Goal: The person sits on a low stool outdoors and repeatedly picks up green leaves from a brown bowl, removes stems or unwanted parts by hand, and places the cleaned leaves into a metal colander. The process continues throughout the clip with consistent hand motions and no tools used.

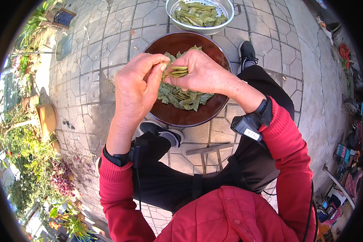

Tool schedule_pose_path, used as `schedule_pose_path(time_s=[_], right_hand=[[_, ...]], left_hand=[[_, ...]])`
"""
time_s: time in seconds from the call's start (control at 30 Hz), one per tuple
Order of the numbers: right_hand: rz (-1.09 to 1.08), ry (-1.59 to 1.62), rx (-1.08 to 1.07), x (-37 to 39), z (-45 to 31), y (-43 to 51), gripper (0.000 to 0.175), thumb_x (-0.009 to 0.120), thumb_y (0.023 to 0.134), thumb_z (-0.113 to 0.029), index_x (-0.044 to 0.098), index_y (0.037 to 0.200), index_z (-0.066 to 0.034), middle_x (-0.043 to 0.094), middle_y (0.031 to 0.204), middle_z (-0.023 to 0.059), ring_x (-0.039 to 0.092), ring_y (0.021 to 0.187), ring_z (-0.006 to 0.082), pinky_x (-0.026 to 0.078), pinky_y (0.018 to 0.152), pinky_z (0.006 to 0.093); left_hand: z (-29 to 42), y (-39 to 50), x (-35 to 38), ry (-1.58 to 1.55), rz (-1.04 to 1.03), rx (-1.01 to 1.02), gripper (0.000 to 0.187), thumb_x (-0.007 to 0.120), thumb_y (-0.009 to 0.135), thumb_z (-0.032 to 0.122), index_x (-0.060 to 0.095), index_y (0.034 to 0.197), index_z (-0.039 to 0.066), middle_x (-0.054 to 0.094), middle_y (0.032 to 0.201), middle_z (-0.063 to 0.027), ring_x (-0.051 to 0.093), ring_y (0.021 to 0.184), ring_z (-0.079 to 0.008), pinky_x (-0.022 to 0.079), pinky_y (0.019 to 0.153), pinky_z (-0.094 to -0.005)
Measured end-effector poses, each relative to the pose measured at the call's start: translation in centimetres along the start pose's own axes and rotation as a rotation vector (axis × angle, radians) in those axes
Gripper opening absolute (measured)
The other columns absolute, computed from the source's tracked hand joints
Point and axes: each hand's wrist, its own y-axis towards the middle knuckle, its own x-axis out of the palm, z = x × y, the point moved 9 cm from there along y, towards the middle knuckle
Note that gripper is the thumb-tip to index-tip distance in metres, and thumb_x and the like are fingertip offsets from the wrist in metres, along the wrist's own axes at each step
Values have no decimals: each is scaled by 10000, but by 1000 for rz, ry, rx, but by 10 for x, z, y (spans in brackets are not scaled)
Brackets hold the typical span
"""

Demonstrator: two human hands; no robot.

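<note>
Flat green bean pods (183,96) lie heaped in a wide, dark red-brown basin (181,116) on the paving before me. Above the basin, my right hand (201,71) curls around several pods (179,71), their ends showing between thumb and fingers. My left hand (139,80) is just to its left, thumb and forefinger pinched together at a thin bit beside the held pods; what exactly they pinch is too small to tell. Past the basin's far rim stands a silvery perforated metal pan (199,28) holding more pods (198,15).
A wooden piece (210,149) of a low stool or frame shows between my legs. My shoes (247,53) flank the basin. Potted plants (47,121) line the left side. Assorted clutter (346,157) runs along the right edge, and a dustpan-like object (64,47) lies upper left.
</note>
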Motion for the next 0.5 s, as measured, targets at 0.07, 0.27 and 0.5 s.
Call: schedule_pose_path(time_s=[0.07,0.27,0.5], right_hand=[[-1,64,42,-1,3,-1,225,747,881,-213,766,954,-1,719,732,142,681,680,194,535,688,344],[55,316,144,-10,12,-7,284,749,905,-146,728,1144,6,775,934,79,711,852,152,544,807,306],[93,418,134,-16,12,-6,312,731,917,-137,732,1220,-60,767,967,36,644,761,80,508,639,253]], left_hand=[[-24,-5,-1,-311,24,-255,129,639,993,50,676,1105,-3,714,923,-49,512,623,-39,410,562,-217],[-63,-22,-6,-717,134,-634,176,495,1000,47,643,1082,-4,662,918,-64,352,544,-26,336,526,-220],[-62,-32,21,-641,-40,-788,167,663,965,162,725,1021,17,622,780,22,482,590,-32,402,532,-203]])
